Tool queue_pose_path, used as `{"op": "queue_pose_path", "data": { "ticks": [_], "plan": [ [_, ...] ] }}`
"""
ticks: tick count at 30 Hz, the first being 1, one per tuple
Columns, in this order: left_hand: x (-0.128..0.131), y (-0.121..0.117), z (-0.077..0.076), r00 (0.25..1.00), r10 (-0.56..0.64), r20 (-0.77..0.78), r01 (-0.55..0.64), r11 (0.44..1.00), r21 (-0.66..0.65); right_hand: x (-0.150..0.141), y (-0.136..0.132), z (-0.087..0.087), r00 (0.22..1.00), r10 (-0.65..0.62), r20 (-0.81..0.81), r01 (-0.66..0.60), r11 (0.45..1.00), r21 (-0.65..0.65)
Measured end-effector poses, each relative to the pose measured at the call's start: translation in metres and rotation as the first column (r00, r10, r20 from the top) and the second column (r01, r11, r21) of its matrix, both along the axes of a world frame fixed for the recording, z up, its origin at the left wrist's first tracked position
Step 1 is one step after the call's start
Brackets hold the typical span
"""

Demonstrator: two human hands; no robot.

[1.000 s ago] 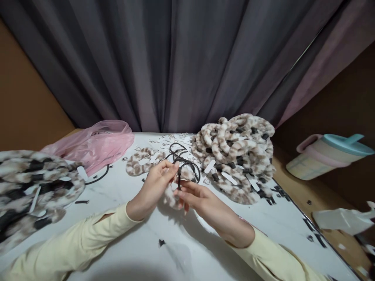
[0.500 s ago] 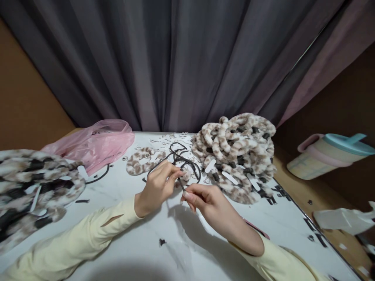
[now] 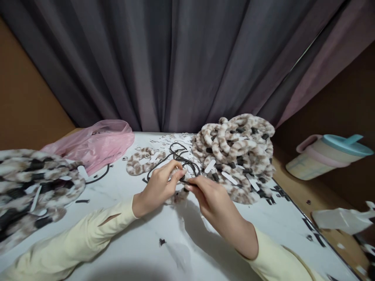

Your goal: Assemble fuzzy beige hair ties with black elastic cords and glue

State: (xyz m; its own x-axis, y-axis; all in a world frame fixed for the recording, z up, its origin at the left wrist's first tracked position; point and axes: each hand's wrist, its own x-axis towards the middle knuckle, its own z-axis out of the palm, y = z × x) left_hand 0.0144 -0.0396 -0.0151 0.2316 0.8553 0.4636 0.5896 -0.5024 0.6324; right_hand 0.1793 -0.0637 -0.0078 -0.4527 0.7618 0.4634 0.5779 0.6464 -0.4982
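My left hand [image 3: 161, 183] is closed in a pinch at the middle of the table, its fingertips on a dark cord. Close beside it, my right hand [image 3: 209, 195] pinches the same black cord [image 3: 191, 182], a short length of which shows between the hands. Below the fingers hangs or lies a spotted plush piece [image 3: 177, 197], partly hidden by my left hand. Loops of black cord [image 3: 178, 150] lie just behind. A spotted plush ring [image 3: 140, 162] with a white tag rests to the left of them.
Piles of spotted plush rings with black wrappings stand at the right [image 3: 237, 144] and left [image 3: 32, 183]. A pink plastic bag [image 3: 102, 142] lies at the back left. Small metal clasps and black scraps are scattered about. A lidded cup [image 3: 328, 156] stands at the right.
My right hand has moved up and closer to my left hand, and the cord between them now lies flatter. The plush piece below shows more.
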Motion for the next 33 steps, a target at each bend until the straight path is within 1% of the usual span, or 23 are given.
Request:
{"op": "queue_pose_path", "data": {
  "ticks": [3,6,8,11,13,16,18,21,24,29,31,33],
  "plan": [
    [0.001,-0.003,0.002,1.000,-0.011,0.021,0.013,0.997,-0.078,0.004,0.005,0.000,0.998,-0.051,0.034,0.046,0.990,0.130],
    [0.003,-0.009,0.005,0.995,-0.069,0.066,0.078,0.986,-0.150,0.007,0.010,0.003,0.999,-0.047,0.005,0.046,0.987,0.153],
    [0.004,-0.013,0.008,0.990,-0.081,0.115,0.104,0.972,-0.212,0.007,0.013,0.004,0.999,-0.021,-0.045,0.026,0.993,0.115],
    [0.003,-0.018,0.014,0.979,-0.068,0.193,0.126,0.943,-0.308,0.006,0.017,0.004,0.993,0.006,-0.117,-0.003,1.000,0.026],
    [0.003,-0.020,0.018,0.972,-0.073,0.224,0.147,0.931,-0.335,0.005,0.019,0.002,0.990,0.011,-0.139,-0.015,0.999,-0.028],
    [0.002,-0.022,0.020,0.966,-0.088,0.242,0.167,0.930,-0.328,0.004,0.023,-0.001,0.987,0.014,-0.160,-0.032,0.993,-0.112],
    [0.003,-0.022,0.020,0.965,-0.080,0.248,0.162,0.929,-0.331,0.004,0.026,-0.003,0.985,0.015,-0.169,-0.047,0.981,-0.189],
    [0.004,-0.021,0.017,0.969,-0.057,0.240,0.143,0.923,-0.356,0.004,0.031,-0.006,0.982,0.025,-0.187,-0.083,0.948,-0.307],
    [0.005,-0.020,0.014,0.971,-0.050,0.235,0.138,0.917,-0.375,0.004,0.035,-0.009,0.977,0.031,-0.213,-0.113,0.917,-0.383],
    [0.006,-0.017,0.009,0.969,-0.040,0.245,0.137,0.910,-0.391,0.005,0.040,-0.011,0.979,0.004,-0.206,-0.095,0.897,-0.432],
    [0.006,-0.014,0.008,0.959,-0.032,0.280,0.150,0.899,-0.411,0.006,0.039,-0.009,0.982,-0.042,-0.182,-0.033,0.920,-0.390],
    [0.006,-0.010,0.008,0.939,-0.011,0.344,0.171,0.883,-0.438,0.007,0.035,-0.004,0.977,-0.133,-0.166,0.080,0.954,-0.289]
  ]
}}
